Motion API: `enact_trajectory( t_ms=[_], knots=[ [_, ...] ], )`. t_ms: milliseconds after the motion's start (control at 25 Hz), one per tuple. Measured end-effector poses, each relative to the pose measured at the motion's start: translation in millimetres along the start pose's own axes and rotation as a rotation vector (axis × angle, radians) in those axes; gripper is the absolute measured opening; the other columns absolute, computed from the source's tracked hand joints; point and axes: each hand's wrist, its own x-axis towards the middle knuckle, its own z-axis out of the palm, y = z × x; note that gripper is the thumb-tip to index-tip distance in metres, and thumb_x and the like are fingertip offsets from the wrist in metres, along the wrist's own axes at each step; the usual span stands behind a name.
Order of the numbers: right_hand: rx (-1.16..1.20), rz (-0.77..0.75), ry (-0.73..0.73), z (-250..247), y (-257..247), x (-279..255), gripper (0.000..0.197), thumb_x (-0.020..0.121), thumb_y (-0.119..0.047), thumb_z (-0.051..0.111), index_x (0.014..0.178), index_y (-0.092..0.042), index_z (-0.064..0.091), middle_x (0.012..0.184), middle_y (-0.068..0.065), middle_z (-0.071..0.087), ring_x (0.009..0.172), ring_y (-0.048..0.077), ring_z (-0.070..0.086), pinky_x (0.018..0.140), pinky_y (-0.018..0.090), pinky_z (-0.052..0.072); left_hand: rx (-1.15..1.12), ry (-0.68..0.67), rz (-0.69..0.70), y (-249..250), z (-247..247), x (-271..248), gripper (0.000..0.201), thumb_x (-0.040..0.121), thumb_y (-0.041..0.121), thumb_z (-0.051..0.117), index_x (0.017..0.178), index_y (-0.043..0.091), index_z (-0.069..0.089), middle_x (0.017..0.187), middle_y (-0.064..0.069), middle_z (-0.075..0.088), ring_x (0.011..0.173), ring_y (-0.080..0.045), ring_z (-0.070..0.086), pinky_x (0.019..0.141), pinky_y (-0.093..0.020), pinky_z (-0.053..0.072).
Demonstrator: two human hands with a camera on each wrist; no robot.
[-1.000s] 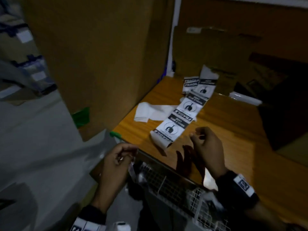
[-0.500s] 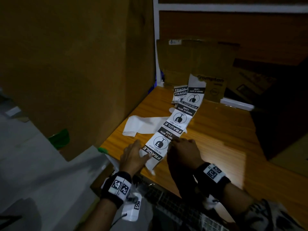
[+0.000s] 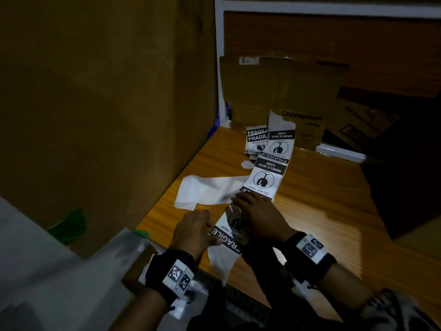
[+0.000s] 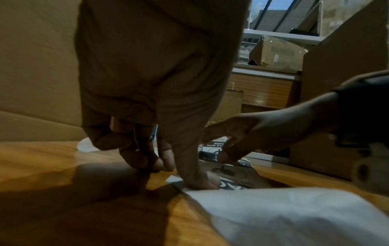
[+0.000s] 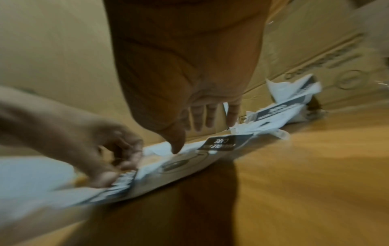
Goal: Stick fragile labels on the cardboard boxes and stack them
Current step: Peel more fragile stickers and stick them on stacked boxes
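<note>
Now peeling a fragile label from the strip

Right hand (image 3: 259, 217) lies flat with straight fingers on the label strip (image 3: 263, 179) to steady it on the desk (image 3: 322, 211); beside it, left hand (image 3: 194, 231) pinches the strip's near corner.

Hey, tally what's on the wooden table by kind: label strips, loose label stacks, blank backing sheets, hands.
Label strip: 1
Loose label stack: 1
Blank backing sheet: 1
Hands: 2, left hand and right hand
Total: 5

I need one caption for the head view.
Both hands press a strip of fragile labels on the wooden table.
</note>
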Motion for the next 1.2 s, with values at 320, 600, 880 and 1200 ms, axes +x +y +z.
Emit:
enact_trajectory(
  t_ms=[320, 600, 880, 1200],
  knots=[
    [-0.101, 0.001, -0.055, 4, 0, 36, 0.055, 0.091, -0.045, 0.065, 0.142, -0.029, 0.053, 0.140, 0.003, 0.056, 0.134, 0.031, 0.046, 0.104, 0.046, 0.032, 0.089, -0.108, -0.076, -5, -7, -7, 0.051, 0.071, 0.051, 0.088, 0.092, 0.019, 0.054, 0.107, -0.002, 0.054, 0.099, -0.025, 0.057, 0.072, -0.034, 0.040],
    [-0.109, 0.001, -0.041, -6, 6, 29, 0.033, 0.095, -0.042, 0.060, 0.122, -0.021, 0.060, 0.136, 0.006, 0.051, 0.125, 0.032, 0.045, 0.093, 0.045, 0.037, -0.012, -0.044, -0.119, -10, -2, -18, 0.052, 0.076, 0.034, 0.090, 0.114, 0.018, 0.059, 0.123, -0.004, 0.053, 0.118, -0.029, 0.053, 0.094, -0.046, 0.050],
    [0.011, -0.107, -0.054, -12, 6, 13, 0.054, 0.094, -0.037, 0.065, 0.146, -0.032, 0.051, 0.152, -0.002, 0.047, 0.139, 0.026, 0.036, 0.104, 0.044, 0.033, -0.268, -0.030, -0.092, -8, 4, -19, 0.023, 0.086, 0.013, 0.079, 0.094, 0.016, 0.058, 0.094, -0.001, 0.060, 0.093, -0.025, 0.061, 0.078, -0.040, 0.053],
    [0.407, -0.170, 0.228, -96, -3, -6, 0.021, 0.090, -0.046, 0.074, 0.102, -0.039, 0.059, 0.119, -0.022, 0.060, 0.118, 0.008, 0.050, 0.104, 0.051, 0.037, -0.503, 0.058, 0.384, 52, -99, -19, 0.017, 0.103, 0.008, 0.058, 0.096, 0.023, 0.057, 0.093, 0.010, 0.060, 0.092, -0.012, 0.060, 0.078, -0.029, 0.045]
  ],
)
